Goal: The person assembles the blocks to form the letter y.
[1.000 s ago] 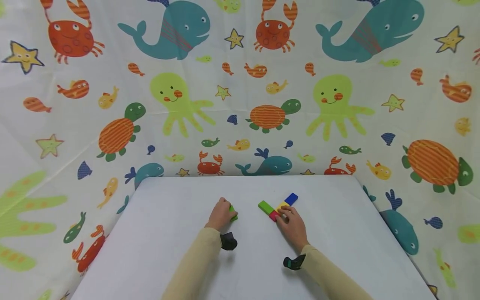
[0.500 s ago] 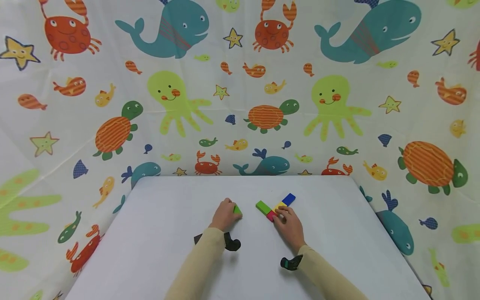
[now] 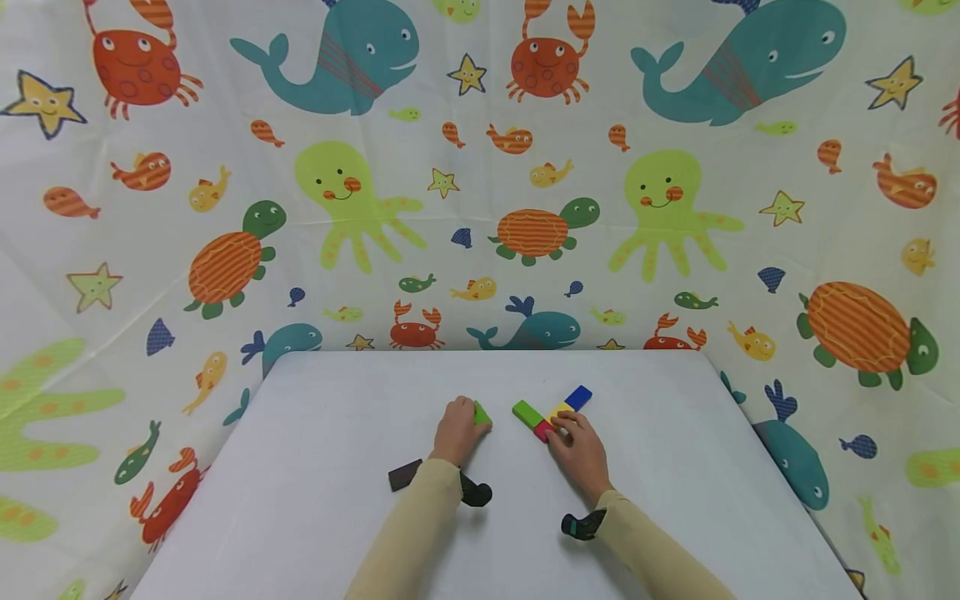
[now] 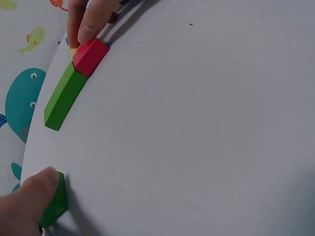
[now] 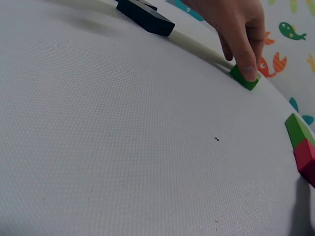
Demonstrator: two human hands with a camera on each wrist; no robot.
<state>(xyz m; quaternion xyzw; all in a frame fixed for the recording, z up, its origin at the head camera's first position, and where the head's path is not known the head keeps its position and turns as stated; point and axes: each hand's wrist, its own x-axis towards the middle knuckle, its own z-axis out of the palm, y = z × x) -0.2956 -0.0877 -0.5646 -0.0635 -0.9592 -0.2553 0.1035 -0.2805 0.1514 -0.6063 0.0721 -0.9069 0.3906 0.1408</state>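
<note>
In the head view my left hand [image 3: 457,432] pinches a green block [image 3: 480,413] standing on the table, thumb on the near side. The left wrist view shows the thumb against this green block [image 4: 58,201]. To its right, apart from it, lies an angled row of small blocks: a green block [image 3: 528,413], a red block [image 3: 542,431], a yellow block [image 3: 559,410] and a blue block [image 3: 580,397]. My right hand [image 3: 583,458] has its fingertips at the yellow block, thumb beside the red one. The fingers partly hide the yellow block.
A white table [image 3: 330,433] spans the front, its back edge against a cloth printed with sea animals [image 3: 525,233]. A black wrist camera [image 3: 474,490] juts from the left sleeve, and another black wrist camera [image 3: 583,527] from the right.
My left hand has slid to the right with the green block, closer to the row. The right hand and the row's blocks stay in place.
</note>
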